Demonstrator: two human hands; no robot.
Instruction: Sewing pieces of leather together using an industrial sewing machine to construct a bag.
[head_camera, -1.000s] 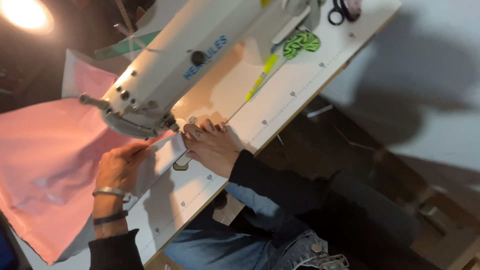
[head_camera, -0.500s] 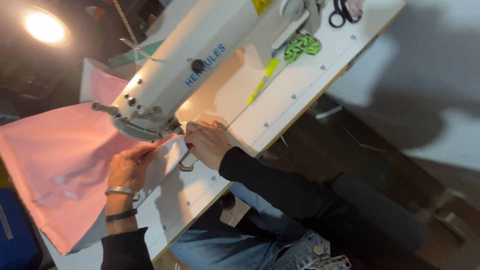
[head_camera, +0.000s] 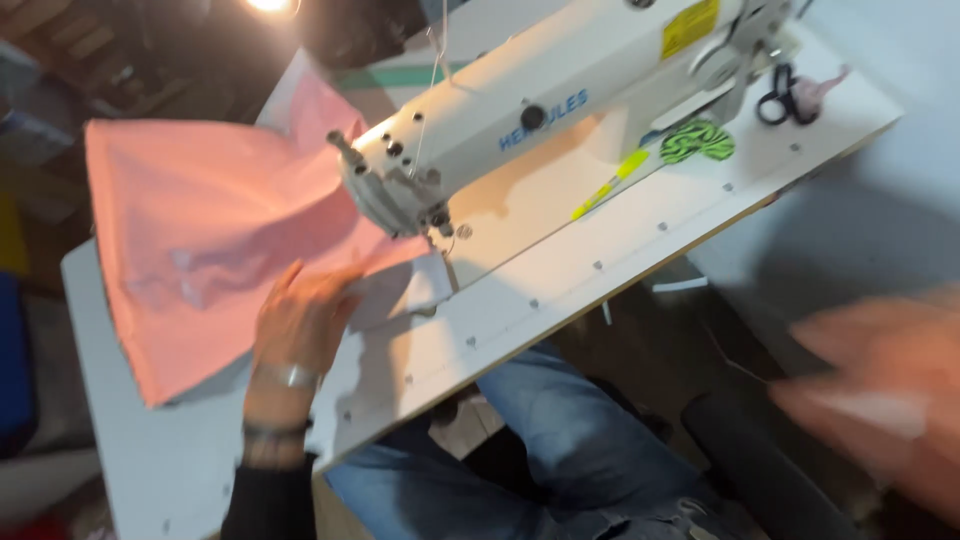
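My left hand (head_camera: 300, 320) lies flat, fingers spread, on the near edge of a large pink fabric (head_camera: 200, 230), where a small white cloth piece (head_camera: 405, 290) overlaps it. Both sit just left of the needle (head_camera: 437, 218) of a white sewing machine (head_camera: 560, 110). My right hand (head_camera: 880, 400) is off the table at the lower right, heavily blurred, with a pale patch against it. Whether it holds anything is unclear.
The white sewing table (head_camera: 620, 250) carries a yellow marker (head_camera: 610, 180), a green striped item (head_camera: 697, 142) and black-handled scissors (head_camera: 780, 95) behind the machine arm. A lamp (head_camera: 270, 5) glares at the top. My jeans-clad legs (head_camera: 560, 440) are under the table's front edge.
My right hand has left the fabric by the needle and swung away to the lower right. My left hand stays on the pink fabric. The view has shifted.
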